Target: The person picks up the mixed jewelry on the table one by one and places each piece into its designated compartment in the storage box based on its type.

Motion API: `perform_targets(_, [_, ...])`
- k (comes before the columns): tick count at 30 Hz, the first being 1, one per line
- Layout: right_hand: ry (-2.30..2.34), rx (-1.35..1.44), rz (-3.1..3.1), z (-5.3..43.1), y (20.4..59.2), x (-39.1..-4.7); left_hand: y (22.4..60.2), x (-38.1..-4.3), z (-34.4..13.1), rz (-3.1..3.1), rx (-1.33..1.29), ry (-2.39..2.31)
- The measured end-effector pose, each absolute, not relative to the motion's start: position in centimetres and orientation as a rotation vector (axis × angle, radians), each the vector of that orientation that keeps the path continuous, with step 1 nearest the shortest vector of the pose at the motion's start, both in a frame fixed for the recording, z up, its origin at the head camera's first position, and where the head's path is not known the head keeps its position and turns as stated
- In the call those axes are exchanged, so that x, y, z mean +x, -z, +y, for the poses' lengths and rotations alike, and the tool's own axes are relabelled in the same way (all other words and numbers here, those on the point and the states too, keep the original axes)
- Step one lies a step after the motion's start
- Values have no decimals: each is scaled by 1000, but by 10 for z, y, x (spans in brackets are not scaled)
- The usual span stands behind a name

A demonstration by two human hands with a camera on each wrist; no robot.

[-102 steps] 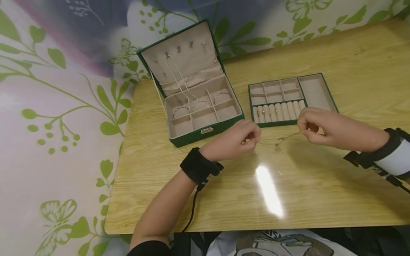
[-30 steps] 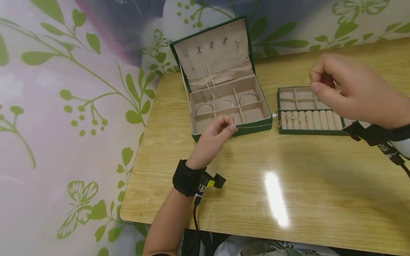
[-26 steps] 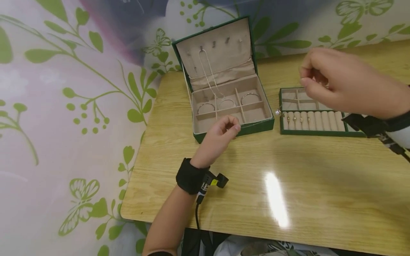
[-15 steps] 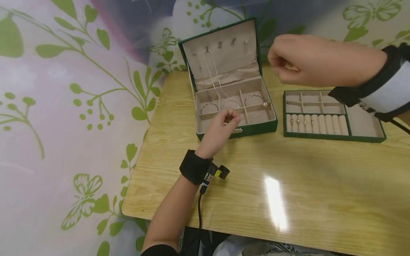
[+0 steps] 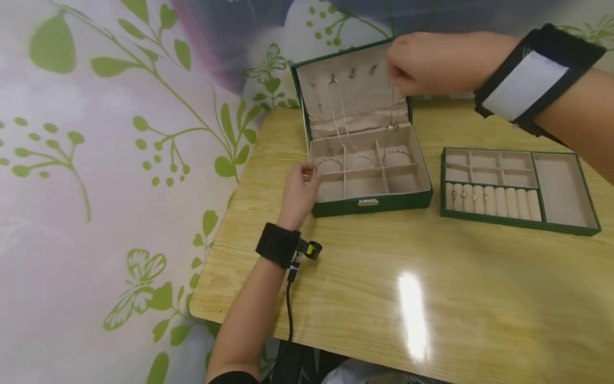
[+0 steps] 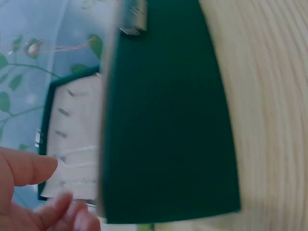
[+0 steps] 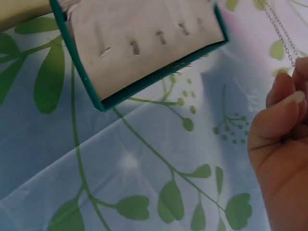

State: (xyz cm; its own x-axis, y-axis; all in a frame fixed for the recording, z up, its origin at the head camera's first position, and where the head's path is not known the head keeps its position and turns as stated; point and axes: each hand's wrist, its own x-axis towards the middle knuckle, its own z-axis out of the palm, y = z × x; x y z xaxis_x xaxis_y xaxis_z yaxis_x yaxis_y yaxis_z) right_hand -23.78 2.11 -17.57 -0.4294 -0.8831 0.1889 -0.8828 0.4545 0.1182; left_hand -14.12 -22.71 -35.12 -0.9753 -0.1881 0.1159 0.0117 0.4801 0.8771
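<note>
My right hand is raised in front of the right part of the jewelry box's lid. It pinches a thin necklace, whose chain hangs down to a pendant above the box's back right compartment. The left hand is at the left edge of the green jewelry box, its fingers loosely bent and holding nothing; whether they touch the box I cannot tell. Another necklace hangs from a lid hook and droops into the box. Bangles lie in the back compartments.
A green-edged jewelry tray lies on the wooden table right of the box, with several rings in its ring rolls. More hooks line the lid. A leaf-patterned wall covering stands behind and to the left.
My right hand has carried the necklace from over the tray, leftward and up, to the lid. The left hand let go of the necklace earlier and has shifted left along the box.
</note>
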Motion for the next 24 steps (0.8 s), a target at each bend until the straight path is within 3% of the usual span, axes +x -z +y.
perform_targets(12, [-9,1454,-2493,0,187,-296,377,-186,-209,-2605,366,1555])
perform_targets(24, [-169,1247,-2593,-30,228,-333,392,-179,-202,-2734,263,1139])
